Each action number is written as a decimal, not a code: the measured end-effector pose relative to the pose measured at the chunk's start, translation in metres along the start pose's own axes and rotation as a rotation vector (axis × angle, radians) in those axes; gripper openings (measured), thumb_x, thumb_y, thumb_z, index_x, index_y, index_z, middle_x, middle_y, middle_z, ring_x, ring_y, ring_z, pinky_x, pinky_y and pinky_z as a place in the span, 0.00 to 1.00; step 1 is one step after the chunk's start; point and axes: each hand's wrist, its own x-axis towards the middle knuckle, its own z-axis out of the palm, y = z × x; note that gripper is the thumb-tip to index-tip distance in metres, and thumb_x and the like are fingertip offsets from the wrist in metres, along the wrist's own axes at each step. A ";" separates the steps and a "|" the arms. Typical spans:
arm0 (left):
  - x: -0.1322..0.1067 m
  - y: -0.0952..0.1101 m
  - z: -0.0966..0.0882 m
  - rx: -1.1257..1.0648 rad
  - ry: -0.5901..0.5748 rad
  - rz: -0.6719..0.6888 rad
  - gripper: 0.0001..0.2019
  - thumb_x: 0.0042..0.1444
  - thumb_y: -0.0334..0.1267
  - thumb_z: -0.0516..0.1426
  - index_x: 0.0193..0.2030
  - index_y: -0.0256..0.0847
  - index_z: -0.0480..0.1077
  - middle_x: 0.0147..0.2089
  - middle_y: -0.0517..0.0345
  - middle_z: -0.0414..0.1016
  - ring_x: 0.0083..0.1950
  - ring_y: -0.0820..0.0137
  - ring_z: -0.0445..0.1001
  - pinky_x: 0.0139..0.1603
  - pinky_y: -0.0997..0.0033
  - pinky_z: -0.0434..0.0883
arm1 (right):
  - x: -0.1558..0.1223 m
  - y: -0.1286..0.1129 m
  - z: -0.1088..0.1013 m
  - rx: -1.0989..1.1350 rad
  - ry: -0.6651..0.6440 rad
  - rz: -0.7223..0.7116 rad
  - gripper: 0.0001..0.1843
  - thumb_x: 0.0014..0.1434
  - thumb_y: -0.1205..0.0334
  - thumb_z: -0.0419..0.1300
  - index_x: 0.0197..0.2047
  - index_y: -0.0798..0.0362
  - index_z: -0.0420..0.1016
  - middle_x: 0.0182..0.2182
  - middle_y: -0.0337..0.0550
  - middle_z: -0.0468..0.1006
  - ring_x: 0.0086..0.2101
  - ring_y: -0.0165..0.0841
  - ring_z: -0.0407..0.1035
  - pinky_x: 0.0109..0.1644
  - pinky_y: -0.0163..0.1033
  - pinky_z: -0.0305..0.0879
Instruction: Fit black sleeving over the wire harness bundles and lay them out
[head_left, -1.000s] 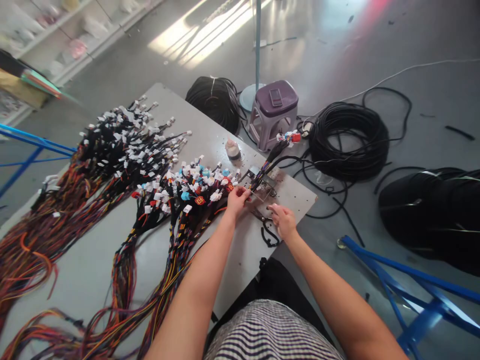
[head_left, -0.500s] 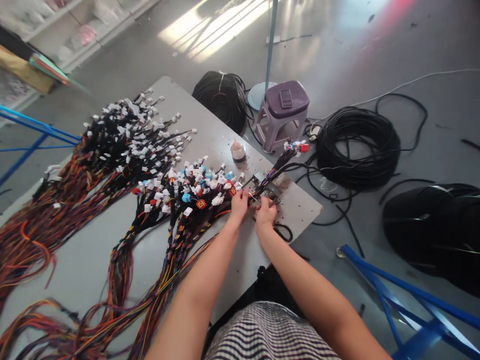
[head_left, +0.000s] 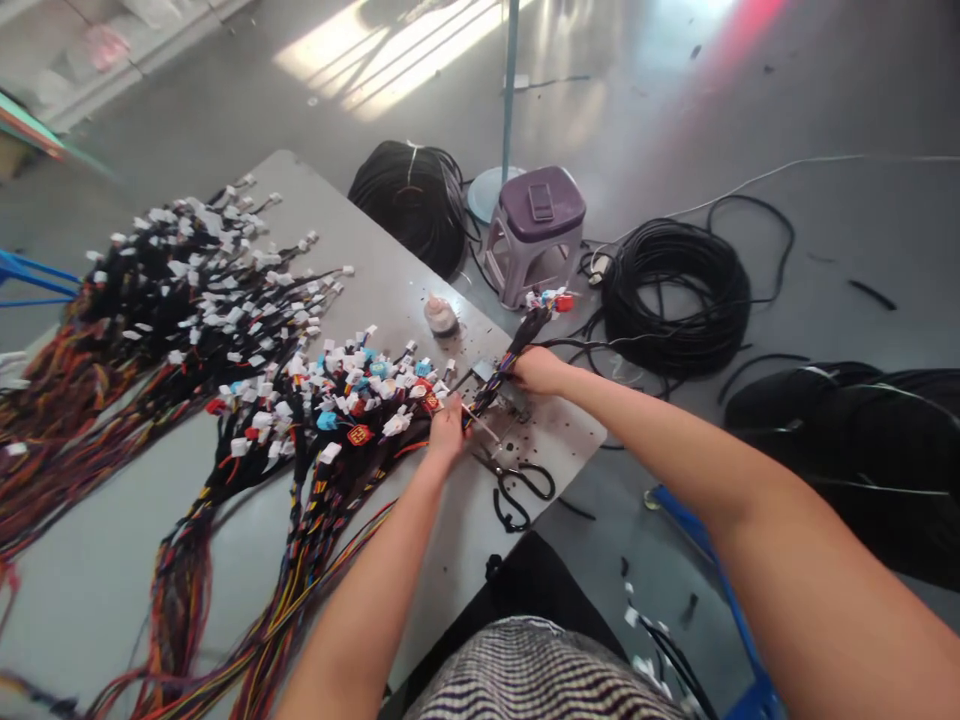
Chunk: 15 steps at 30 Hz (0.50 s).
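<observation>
My right hand (head_left: 537,370) is shut around a black-wrapped wire harness (head_left: 517,350) near its upper end, above a small metal jig (head_left: 489,374). My left hand (head_left: 448,432) pinches the same harness lower down, and a thin pale rod (head_left: 480,423) sticks out past its fingers. Several more harnesses with white and blue connectors (head_left: 330,390) fan out across the grey table (head_left: 375,270) to the left. Black-handled scissors (head_left: 521,490) lie just below my hands, and a small glue bottle (head_left: 440,315) stands beyond them. Coloured connectors (head_left: 547,300) tip the held harness.
A purple plastic stool (head_left: 536,230) and black cable coils (head_left: 675,300) sit on the floor beyond the table's far edge. Another coil (head_left: 409,205) lies by the table corner. A blue metal frame (head_left: 697,540) stands at lower right, near a large black bundle (head_left: 840,440).
My right hand has moved up and to the right, from beside my left hand onto the harness. The scissors show fully again, and the view has swung slightly.
</observation>
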 end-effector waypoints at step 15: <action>-0.170 0.026 0.020 -0.066 -0.240 0.380 0.24 0.51 0.60 0.59 0.41 0.38 0.74 0.44 0.48 0.75 0.46 0.63 0.73 0.46 0.65 0.71 | -0.197 -0.121 0.159 0.537 0.430 0.298 0.12 0.56 0.59 0.56 0.41 0.54 0.77 0.34 0.45 0.78 0.35 0.36 0.70 0.40 0.36 0.64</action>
